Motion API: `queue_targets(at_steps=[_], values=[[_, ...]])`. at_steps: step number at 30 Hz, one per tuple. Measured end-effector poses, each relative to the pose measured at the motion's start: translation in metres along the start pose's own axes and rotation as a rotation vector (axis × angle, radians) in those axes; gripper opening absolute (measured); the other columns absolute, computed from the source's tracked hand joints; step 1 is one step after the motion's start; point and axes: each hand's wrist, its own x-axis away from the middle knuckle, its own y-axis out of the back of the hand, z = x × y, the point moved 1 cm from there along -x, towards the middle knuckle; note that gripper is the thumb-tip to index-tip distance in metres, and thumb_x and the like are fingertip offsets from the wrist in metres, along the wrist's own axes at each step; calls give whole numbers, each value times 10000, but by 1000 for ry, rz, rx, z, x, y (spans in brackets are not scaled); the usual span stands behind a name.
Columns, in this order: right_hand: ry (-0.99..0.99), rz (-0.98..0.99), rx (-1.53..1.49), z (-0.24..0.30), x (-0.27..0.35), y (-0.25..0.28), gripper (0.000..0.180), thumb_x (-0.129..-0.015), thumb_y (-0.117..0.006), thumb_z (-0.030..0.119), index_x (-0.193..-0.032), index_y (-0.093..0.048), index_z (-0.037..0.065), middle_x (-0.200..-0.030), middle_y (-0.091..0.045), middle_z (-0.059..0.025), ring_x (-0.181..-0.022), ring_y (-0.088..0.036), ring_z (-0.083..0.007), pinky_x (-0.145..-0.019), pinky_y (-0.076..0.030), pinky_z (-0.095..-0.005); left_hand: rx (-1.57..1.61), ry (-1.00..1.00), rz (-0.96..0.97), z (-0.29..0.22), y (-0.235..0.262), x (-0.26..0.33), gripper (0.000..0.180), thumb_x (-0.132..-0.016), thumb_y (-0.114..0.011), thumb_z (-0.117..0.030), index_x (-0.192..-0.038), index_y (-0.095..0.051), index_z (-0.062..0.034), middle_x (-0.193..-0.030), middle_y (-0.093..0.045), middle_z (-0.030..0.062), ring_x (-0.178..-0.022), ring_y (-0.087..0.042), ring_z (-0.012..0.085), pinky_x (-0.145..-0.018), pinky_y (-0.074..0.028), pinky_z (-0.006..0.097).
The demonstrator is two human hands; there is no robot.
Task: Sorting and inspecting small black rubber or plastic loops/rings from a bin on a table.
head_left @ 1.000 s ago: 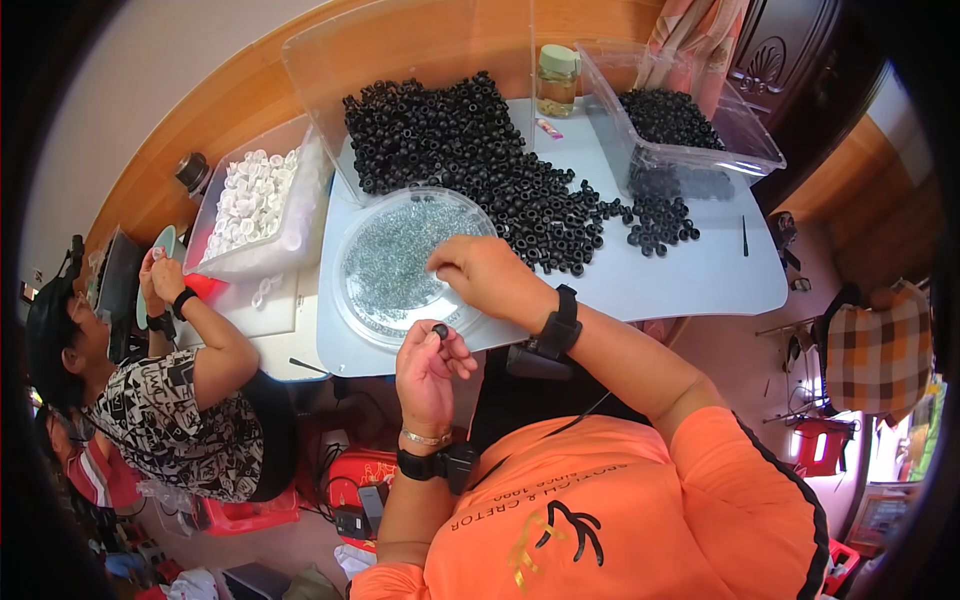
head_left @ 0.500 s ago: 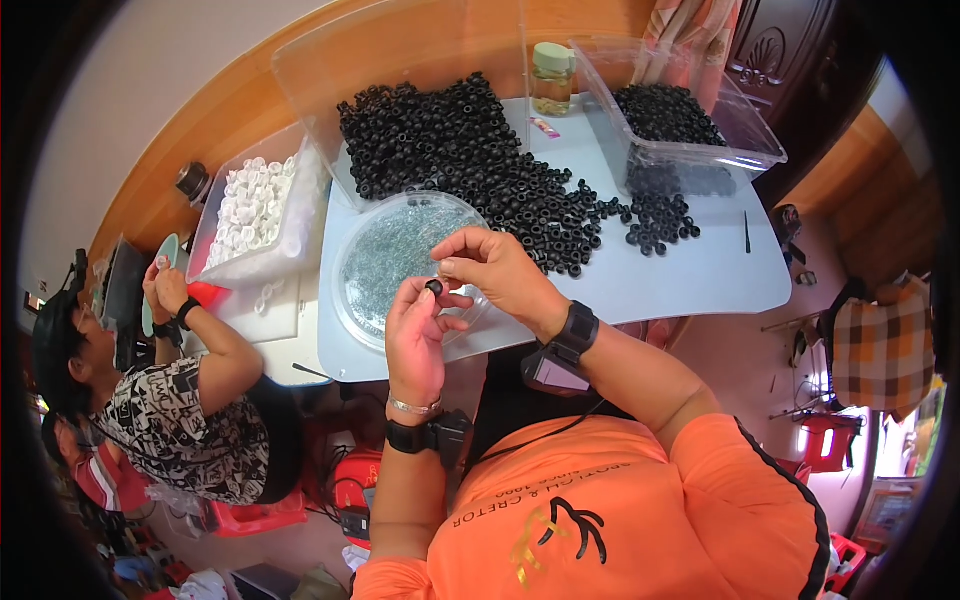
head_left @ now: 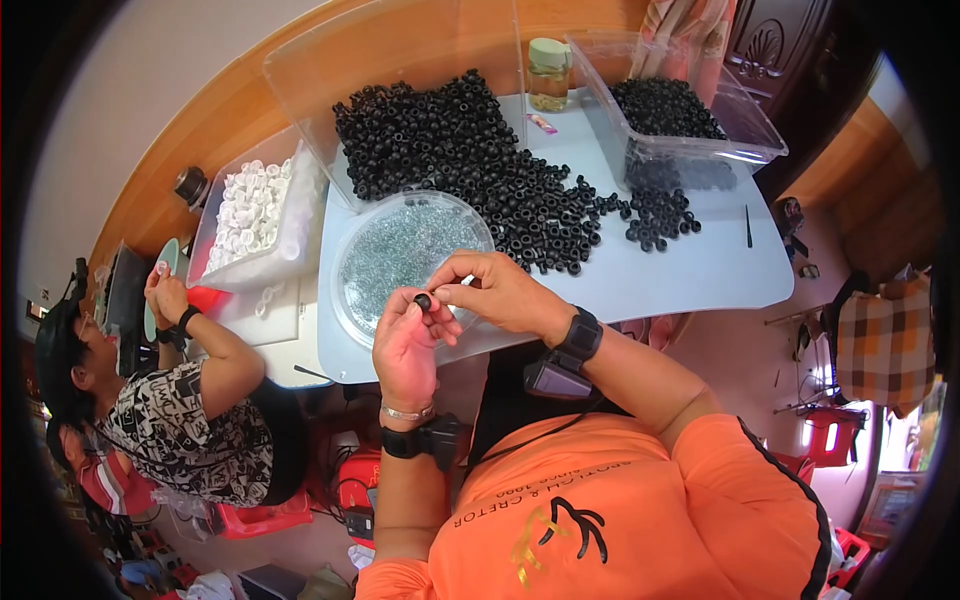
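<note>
My left hand [head_left: 408, 345] is closed, holding a small black ring-shaped cap [head_left: 422, 301] between thumb and fingers. Against the cap's near right side, my right hand [head_left: 505, 293] pinches with thumb and forefinger; whatever it holds is too small to make out. Both hands are over the front right edge of a round clear tray [head_left: 337, 268] filled with tiny glassy clear pieces [head_left: 400, 240]. Behind the tray lies a big heap of similar black caps [head_left: 430, 135], spilling out to the right across the pale table [head_left: 690, 285].
An upended clear bin [head_left: 300, 85] surrounds the heap's back. At the right stands another clear bin [head_left: 740, 150] with black caps, beside a green-lidded jar [head_left: 549, 75]. A thin dark tool [head_left: 748, 227] lies near the right edge. Leftward, a co-worker [head_left: 190, 400] sits by a bin of white parts [head_left: 250, 215].
Both hands have shifted slightly left and down, still close together. The black cap in my left hand has turned, and my right fingertips remain beside it.
</note>
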Motion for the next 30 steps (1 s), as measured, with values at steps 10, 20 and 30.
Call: queue_targets(at_steps=[10,20,30], values=[[41,27,161,13,8,-3,129,-877,-610,115,-930,-670,13,-895,-612,-64,-836,-589,-147,-745,-469,-281,11,25,6,1,-1,9,205,-964,-460,-216,-985,-499,-16,-849,-586,122,-720,-603,212,-625,-472,287],[-71,0,45,13,10,0,220,-927,-602,220,-888,-664,13,-780,-593,-16,-751,-535,-98,-682,-443,-260,-212,-23,-17,-6,-11,16,209,-937,-498,-210,-967,-543,-8,-832,-589,82,-700,-576,152,-608,-445,258],[-187,163,211,23,12,4,389,-930,-552,351,-766,-636,8,-639,-574,-44,-595,-506,-132,-569,-417,-305,-603,-108,129,-14,-7,19,273,-926,-526,-262,-926,-560,9,-806,-582,81,-693,-517,125,-669,-419,250]])
